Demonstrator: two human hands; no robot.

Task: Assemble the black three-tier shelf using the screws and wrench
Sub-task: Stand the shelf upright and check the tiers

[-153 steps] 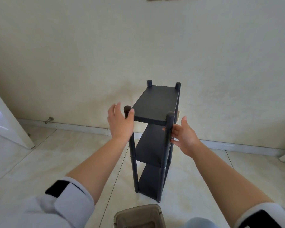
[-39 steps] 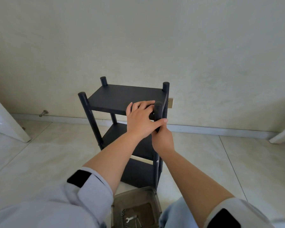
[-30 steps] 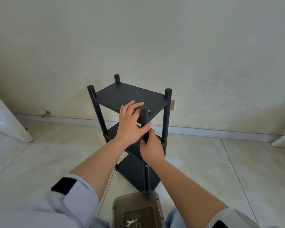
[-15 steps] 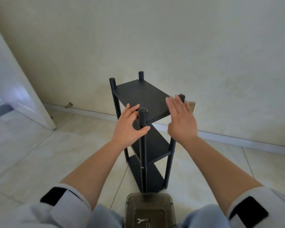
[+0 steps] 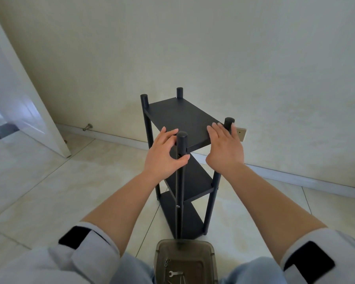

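Observation:
The black three-tier shelf (image 5: 180,117) stands upright on the tiled floor near the wall, one short end facing me. My left hand (image 5: 162,156) holds the shelf's near post (image 5: 181,140) just under the top board, thumb across its front and fingers lying on the board. My right hand (image 5: 225,148) lies flat with straight fingers on the near right part of the top board, beside the right post (image 5: 229,124). A small wrench (image 5: 175,273) and a few screws (image 5: 166,261) lie in a translucent container (image 5: 184,243) at my knees.
A white door (image 5: 19,99) leans open at the left, with a door stop (image 5: 87,127) on the baseboard behind it. A beige wall plate (image 5: 241,134) sits just behind the shelf. The container touches the shelf's near foot.
The shelf has been turned so a short end faces me. My right hand has let go of the near post and moved onto the top board. My left hand stays at the post.

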